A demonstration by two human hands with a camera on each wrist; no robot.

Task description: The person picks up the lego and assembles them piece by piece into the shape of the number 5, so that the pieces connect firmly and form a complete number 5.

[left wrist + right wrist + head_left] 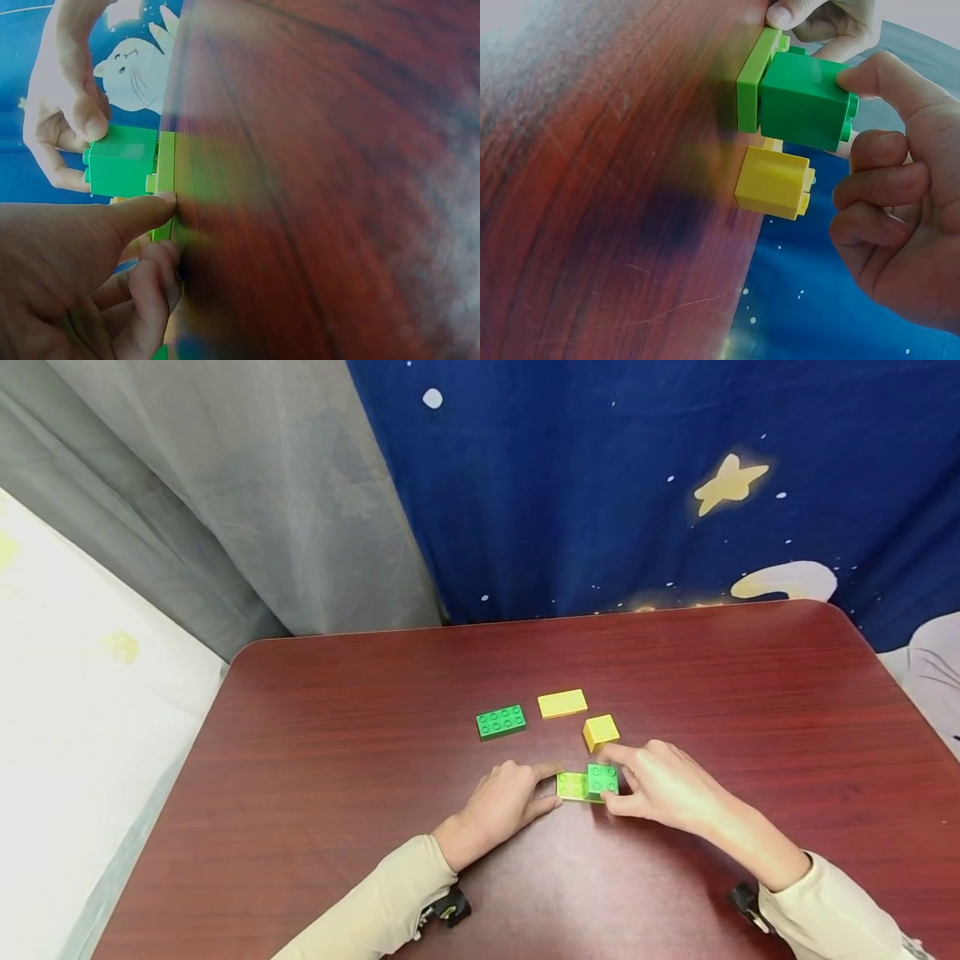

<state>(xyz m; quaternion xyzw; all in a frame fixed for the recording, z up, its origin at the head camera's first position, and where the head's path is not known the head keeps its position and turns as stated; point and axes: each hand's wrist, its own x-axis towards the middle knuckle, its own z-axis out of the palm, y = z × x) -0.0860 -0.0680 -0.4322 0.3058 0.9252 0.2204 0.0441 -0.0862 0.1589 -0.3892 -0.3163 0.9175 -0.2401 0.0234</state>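
A flat lime-green toy brick [572, 786] lies on the table, studs up. My left hand [504, 802] pinches its left end between thumb and index finger. On its right half sits a square green brick [602, 777], which my right hand [663, 783] grips between thumb and index finger. In the right wrist view a thin gap shows between the green brick [804, 99] and the lime plate [756, 82], so I cannot tell whether it is fully seated. The right hand's other fingers are curled in. Just behind that hand stands a square yellow brick [601, 732].
Farther back on the dark red table [360, 735] lie a long green brick [501, 722] with studs up and a flat yellow piece [562, 703]. A blue curtain [600, 485] and a grey curtain [300, 502] hang behind the table's far edge.
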